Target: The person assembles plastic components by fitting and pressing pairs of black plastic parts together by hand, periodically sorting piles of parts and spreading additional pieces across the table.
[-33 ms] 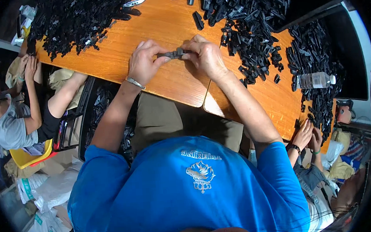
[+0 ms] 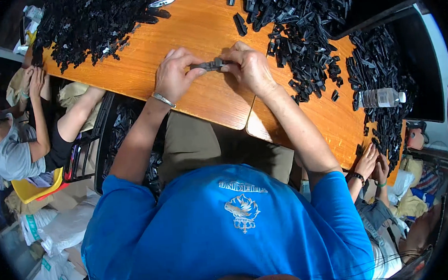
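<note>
A small black plastic piece (image 2: 211, 66), narrow and stepped along its top, is held level between my two hands just over the wooden table (image 2: 201, 100). My left hand (image 2: 175, 73) pinches its left end between thumb and fingers. At the other end, my right hand (image 2: 249, 69) grips it with thumb and forefinger, covering that tip. Whether it is one part or two joined together, I cannot tell. Nearest my right hand lies a heap of short black plastic parts (image 2: 306, 58).
A heap of small black parts (image 2: 84, 30) covers the far left, beside a silver-handled folding knife (image 2: 163, 2). Longer black pieces (image 2: 292, 5) lie at the far right. A clear bottle (image 2: 383, 97) rests on another pile. People work at left (image 2: 24, 137) and right (image 2: 366, 164).
</note>
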`<action>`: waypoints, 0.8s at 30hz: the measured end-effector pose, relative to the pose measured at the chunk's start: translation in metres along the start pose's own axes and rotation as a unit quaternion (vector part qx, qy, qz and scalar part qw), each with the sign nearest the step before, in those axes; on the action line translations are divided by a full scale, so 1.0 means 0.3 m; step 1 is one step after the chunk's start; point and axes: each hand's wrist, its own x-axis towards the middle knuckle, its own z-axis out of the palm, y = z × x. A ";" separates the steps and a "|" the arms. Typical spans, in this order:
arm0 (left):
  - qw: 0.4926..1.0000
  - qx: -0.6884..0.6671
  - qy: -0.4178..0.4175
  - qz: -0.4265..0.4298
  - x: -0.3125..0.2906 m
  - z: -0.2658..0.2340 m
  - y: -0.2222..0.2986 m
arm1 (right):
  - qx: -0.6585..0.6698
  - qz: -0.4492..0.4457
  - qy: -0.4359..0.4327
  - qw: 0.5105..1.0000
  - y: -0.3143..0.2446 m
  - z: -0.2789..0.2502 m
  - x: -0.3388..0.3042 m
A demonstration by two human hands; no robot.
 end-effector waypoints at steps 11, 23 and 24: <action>0.998 -0.065 -0.009 -0.004 0.056 0.033 -0.025 | -0.012 -0.076 0.003 0.997 0.012 0.065 0.061; 0.962 -0.073 -0.222 -0.143 0.010 -0.306 -0.061 | -0.212 0.163 0.082 0.960 0.173 -0.311 -0.157; 0.979 -0.025 -0.190 -0.065 0.075 -0.229 -0.020 | -0.232 0.186 0.047 0.954 0.169 -0.306 -0.139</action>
